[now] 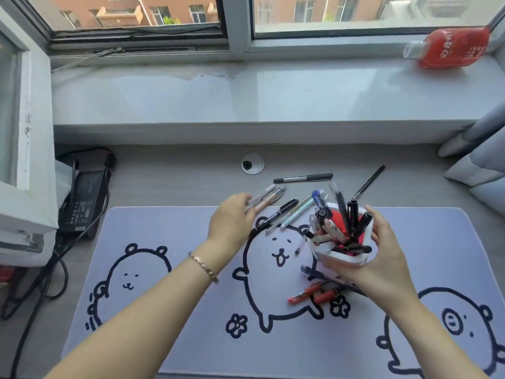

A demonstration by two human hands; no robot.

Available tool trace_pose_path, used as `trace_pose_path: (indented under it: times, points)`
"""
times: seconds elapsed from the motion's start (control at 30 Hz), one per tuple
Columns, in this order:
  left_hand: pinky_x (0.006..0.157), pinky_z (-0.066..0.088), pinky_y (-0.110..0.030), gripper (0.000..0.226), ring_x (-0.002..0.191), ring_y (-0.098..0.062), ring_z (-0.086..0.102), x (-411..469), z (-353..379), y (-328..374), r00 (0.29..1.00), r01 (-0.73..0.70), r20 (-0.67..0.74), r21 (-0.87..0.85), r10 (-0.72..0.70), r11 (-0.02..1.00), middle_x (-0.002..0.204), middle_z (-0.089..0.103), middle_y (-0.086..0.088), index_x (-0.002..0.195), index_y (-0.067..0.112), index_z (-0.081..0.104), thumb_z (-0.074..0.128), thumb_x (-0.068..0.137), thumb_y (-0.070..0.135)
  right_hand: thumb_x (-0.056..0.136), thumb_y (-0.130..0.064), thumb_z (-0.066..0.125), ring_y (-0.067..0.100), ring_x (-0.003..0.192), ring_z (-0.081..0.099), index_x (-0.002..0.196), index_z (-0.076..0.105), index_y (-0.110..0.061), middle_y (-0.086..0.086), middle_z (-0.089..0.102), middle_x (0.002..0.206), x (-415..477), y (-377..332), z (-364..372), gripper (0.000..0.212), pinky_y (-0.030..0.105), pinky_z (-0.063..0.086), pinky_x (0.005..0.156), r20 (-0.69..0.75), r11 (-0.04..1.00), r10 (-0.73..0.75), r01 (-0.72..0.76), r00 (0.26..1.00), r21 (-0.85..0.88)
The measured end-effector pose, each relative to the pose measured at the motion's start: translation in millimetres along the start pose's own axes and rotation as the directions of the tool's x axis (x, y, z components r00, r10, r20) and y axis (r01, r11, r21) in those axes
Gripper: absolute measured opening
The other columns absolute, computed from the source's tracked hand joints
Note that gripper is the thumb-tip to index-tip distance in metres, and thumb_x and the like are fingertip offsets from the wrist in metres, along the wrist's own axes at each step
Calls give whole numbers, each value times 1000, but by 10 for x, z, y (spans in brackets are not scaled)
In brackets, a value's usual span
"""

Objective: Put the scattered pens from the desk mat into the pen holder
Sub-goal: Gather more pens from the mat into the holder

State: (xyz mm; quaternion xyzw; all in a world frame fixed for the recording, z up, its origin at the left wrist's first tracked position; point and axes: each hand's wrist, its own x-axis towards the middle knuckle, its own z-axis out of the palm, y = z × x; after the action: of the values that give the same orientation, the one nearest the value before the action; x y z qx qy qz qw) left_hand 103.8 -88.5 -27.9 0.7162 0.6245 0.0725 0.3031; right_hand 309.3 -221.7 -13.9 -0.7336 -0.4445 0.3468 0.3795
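While my right hand grips the white pen holder, already crowded with pens, above the bear-print desk mat, my left hand closes on clear pens at the mat's far edge. More loose pens lie nearby. The grey desk adjoins a windowsill with a red bottle.

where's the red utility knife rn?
Head view, lower right of centre: the red utility knife lies on the desk mat, just below the pen holder gripped by the right hand.
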Motion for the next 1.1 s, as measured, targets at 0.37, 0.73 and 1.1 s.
trace_pose_path:
  times: [0.37,0.73,1.1]
  points:
    - [69,42,-37,23,98,-34,56,334,370,-31,978,-199,158,534,134,822,113,55,-18,111,3,42,37,89,-1,49,-33,90,13,112,55,130,38,-39,-6,54,125,34,-5,70,97,41,48,97,55,1000,9,-10,998,14]
    - [63,44,-21,11,55,-8,40,-463,-546,587,980,-193,-176,-956,95,222,61,39,5,93,32,49,39,91,29,49,-20,90,-3,113,49,119,36,-56,-28,48,121,-126,-154,154,95,25,43,95,79,999,-37,35,996,32]
    - [77,51,-20,41,95,-8,66,-1012,-267,743,917,-396,-340,-847,210,354,89,71,6,92,33,50,50,81,-6,45,-18,90,7,111,49,127,37,-38,-14,52,121,-312,-269,421,100,13,42,92,92,996,-85,82,992,28]
